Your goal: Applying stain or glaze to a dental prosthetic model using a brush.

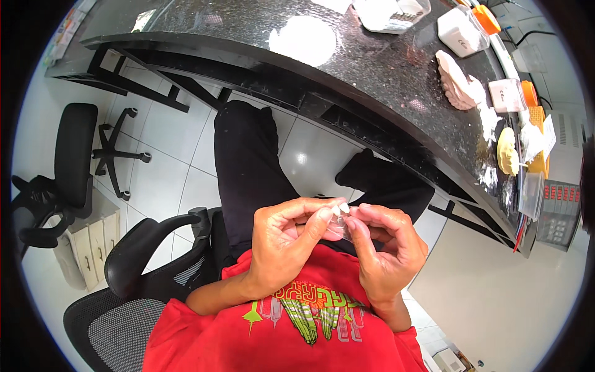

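Both of my hands meet in front of my red shirt, above my lap. My left hand (286,232) is closed, its thumb and fingers pinching one side of a small clear plastic bag (340,228). Opposite it, my right hand (389,242) is closed too, with thumb and fingertips on the bag's other side. Small white tooth-shaped pieces (339,209) show between the fingertips at the top of the plastic. Whether they lie inside the bag or at its mouth I cannot tell. My fingers hide part of the bag.
A black speckled countertop (372,68) runs across ahead. On its right stand orange-lidded jars (460,31), a pale dental cast (457,84), a yellow dental piece (507,152) and a device with red displays (558,211). An office chair (77,149) stands left.
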A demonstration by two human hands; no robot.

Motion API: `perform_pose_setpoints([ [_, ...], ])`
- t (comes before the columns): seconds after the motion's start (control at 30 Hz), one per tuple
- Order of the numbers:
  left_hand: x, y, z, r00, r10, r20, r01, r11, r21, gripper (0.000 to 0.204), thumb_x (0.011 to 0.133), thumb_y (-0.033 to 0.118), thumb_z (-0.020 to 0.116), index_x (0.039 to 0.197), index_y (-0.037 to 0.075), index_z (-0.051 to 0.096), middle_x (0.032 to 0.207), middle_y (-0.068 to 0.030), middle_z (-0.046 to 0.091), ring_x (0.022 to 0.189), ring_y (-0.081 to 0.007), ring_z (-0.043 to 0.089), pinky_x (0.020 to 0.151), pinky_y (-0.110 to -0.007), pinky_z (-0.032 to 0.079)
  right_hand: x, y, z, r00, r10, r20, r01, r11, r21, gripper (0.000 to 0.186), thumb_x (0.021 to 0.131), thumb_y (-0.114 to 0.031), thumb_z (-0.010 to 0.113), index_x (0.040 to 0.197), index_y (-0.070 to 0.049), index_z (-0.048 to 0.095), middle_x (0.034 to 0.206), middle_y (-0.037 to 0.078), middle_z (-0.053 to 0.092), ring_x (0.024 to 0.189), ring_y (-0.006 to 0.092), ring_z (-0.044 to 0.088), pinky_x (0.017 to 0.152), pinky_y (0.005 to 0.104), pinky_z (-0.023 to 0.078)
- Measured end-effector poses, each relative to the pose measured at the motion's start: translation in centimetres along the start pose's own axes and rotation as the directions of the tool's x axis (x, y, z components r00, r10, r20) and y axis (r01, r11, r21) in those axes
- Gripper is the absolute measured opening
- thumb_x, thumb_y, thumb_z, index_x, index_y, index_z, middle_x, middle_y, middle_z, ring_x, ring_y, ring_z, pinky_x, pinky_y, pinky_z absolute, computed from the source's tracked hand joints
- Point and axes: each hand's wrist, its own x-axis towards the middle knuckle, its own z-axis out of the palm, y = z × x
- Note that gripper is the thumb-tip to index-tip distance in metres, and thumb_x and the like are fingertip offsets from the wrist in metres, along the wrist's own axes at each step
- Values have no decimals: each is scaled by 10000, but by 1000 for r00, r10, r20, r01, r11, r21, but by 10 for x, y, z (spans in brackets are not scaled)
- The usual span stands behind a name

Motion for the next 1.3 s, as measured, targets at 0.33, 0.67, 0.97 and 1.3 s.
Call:
perform_pose_setpoints([
  [0.33, -2, -2, 2, 999, -4, 32, 5, 999, -37, 218, 937, 51, 543, 1091, -85, 617, 1006, -171, 665, 857, -168, 662, 756, -273, 568, -3, 1, -5, 998, -67, -16, 65, 996, -66, 215, 717, 87, 729, 910, 37, 650, 821, 134, 684, 728, 185, 695, 615, 243, 563],
  [0.67, 2, -2, 3, 999, -12, 36, 13, 999, -34, 205, 943, 58, 537, 1078, -68, 627, 1008, -151, 667, 866, -157, 658, 763, -265, 562, -1, 3, -3, 994, -107, -13, 105, 989, -108, 221, 705, 79, 737, 903, 30, 652, 815, 132, 686, 702, 192, 688, 609, 244, 543],
  [0.97, 3, 0, 4, 999, 16, 30, -15, 1000, -22, 210, 942, 54, 537, 1086, -69, 628, 997, -149, 668, 856, -151, 657, 753, -256, 561, 1, 2, -7, 994, -100, 49, 105, 990, -94, 210, 754, 107, 697, 942, 56, 620, 889, 147, 657, 783, 171, 668, 675, 253, 579],
  [1.3, 2, 8, 9, 999, 29, 30, -30, 999, 24, 220, 955, 77, 520, 1086, -63, 628, 991, -143, 666, 849, -159, 667, 734, -240, 574, 0, -5, -12, 995, 84, 57, -91, 985, 147, 154, 891, 68, 548, 1030, 67, 614, 937, 146, 667, 880, 172, 663, 733, 250, 557],
])
